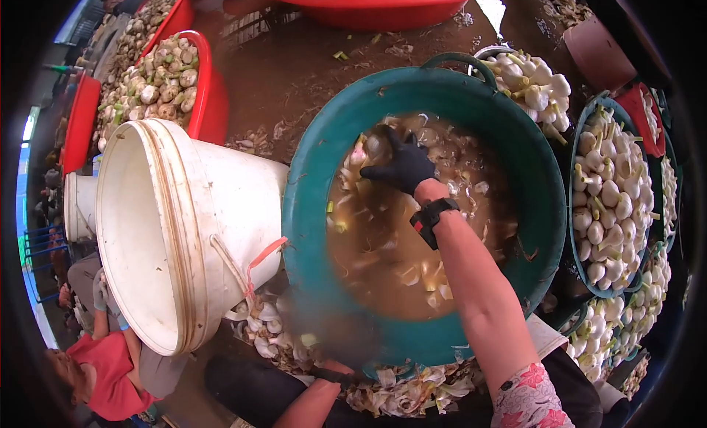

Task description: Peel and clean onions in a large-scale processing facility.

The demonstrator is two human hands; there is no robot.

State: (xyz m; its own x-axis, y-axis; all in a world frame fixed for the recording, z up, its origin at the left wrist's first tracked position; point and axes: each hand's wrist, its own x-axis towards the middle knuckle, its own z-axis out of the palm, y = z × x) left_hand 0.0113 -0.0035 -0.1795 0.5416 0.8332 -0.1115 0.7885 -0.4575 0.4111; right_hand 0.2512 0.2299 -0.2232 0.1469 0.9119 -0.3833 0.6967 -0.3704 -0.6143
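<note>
A large green plastic tub stands before me, with murky brown water, loose garlic skins and garlic bulbs inside. My right hand, in a black glove, reaches over the bulbs at the tub's far side. Its fingers are spread and touch the wet garlic; no bulb shows in its grasp. A black wristband circles that wrist. My left hand is a dark blur at the tub's near rim, behind a smudge in the view, so its fingers and anything in them are hidden.
A white plastic bucket lies tilted against the tub's left. Garlic peelings lie by the near rim. Red basins hold unpeeled garlic; a teal basket at right holds white bulbs. Another person sits at lower left.
</note>
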